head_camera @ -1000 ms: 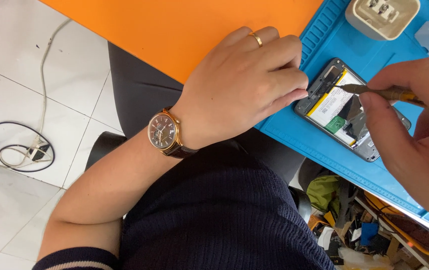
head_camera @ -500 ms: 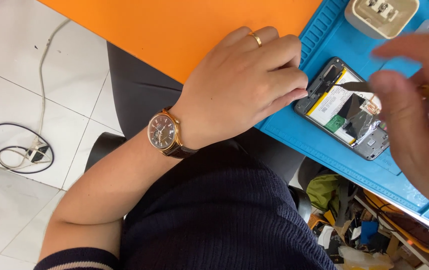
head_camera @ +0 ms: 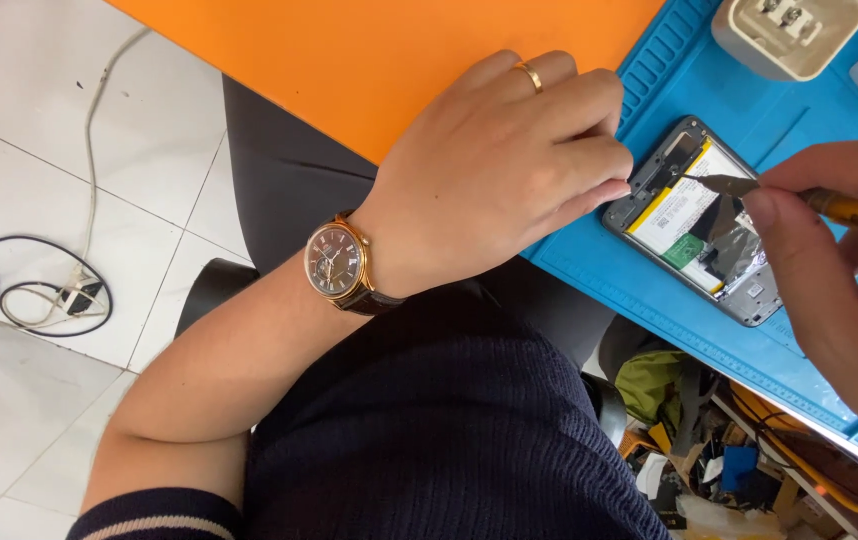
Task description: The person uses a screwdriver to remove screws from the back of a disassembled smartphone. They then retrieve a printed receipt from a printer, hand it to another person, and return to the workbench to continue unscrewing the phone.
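The right hand [head_camera: 839, 270], partly cut off, pinched tweezers [head_camera: 749, 187]; the left hand [head_camera: 509, 170], fingers curled, steadied the opened phone [head_camera: 699, 220].

Left hand [head_camera: 509, 170] curled, knuckles up (fingers bent); right hand [head_camera: 829, 270] pinched.

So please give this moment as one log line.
left hand: steadies opened phone | right hand: holds tweezers over phone | blue mat

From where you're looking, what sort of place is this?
Most likely a phone repair bench. An opened phone with its battery showing lies on a blue repair mat over an orange table. The left hand steadies it while the right hand works a fine tool inside.
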